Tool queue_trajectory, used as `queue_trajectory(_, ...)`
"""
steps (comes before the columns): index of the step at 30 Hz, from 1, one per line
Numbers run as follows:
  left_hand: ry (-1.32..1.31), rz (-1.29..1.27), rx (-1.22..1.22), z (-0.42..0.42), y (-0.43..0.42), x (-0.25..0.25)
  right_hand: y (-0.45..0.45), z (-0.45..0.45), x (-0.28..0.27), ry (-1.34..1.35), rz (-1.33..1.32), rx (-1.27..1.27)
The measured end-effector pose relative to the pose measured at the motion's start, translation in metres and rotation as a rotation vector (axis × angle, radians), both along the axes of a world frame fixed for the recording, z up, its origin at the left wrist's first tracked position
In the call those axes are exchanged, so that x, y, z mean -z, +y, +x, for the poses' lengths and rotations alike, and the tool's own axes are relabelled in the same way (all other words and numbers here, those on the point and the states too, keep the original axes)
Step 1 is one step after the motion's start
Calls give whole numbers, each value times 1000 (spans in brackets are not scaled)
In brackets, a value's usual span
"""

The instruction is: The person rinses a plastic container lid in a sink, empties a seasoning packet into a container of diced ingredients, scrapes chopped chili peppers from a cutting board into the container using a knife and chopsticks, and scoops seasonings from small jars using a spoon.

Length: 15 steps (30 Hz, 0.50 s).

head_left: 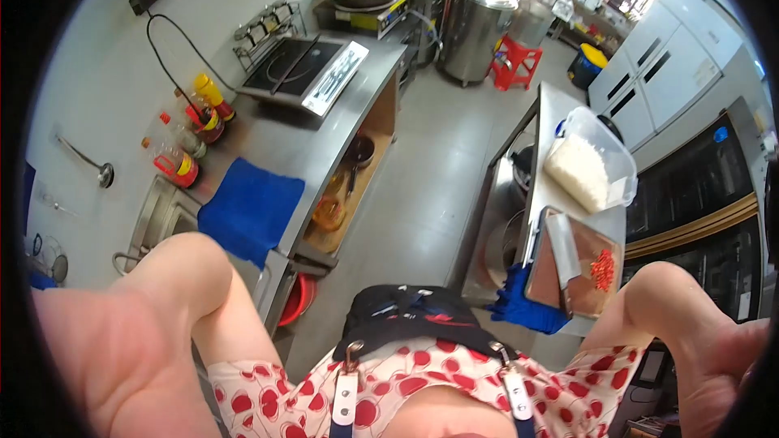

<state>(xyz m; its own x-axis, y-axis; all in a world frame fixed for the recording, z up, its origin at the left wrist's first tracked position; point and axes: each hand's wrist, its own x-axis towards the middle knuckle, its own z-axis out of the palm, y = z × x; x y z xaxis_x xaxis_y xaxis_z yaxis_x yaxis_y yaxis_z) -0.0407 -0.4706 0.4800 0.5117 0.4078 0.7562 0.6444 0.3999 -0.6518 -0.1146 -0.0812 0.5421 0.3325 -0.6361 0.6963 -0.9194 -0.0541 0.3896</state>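
Observation:
My left hand (109, 361) is raised close to the camera at the lower left; its palm and wrist show large, and its fingers lie outside the view. At the right edge my right hand (742, 361) is raised too, cut off by the frame, so its fingers cannot be made out. No held thing shows in either hand. A cleaver (564, 251) lies on a brown cutting board (540, 288) beside chopped red pieces (602, 270). Behind the board is a clear plastic tub (623, 166) with white food (578, 172) in it.
On the left steel counter (268, 134) are an induction cooker (300, 73), a blue cloth (251, 203), several bottles (172, 161) and a sink (166, 215). A floor aisle (430, 170) runs between the counters. A red stool (516, 63) and large steel pot (477, 32) stand farther back.

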Motion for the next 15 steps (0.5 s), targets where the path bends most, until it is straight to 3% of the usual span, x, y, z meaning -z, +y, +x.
queue_trajectory(10,101,31,-33,50,-24,-126,-10,30,-79,78,-226,-1)
queue_trajectory(15,153,20,-55,65,-21,-102,-19,25,-46,103,-249,-18)
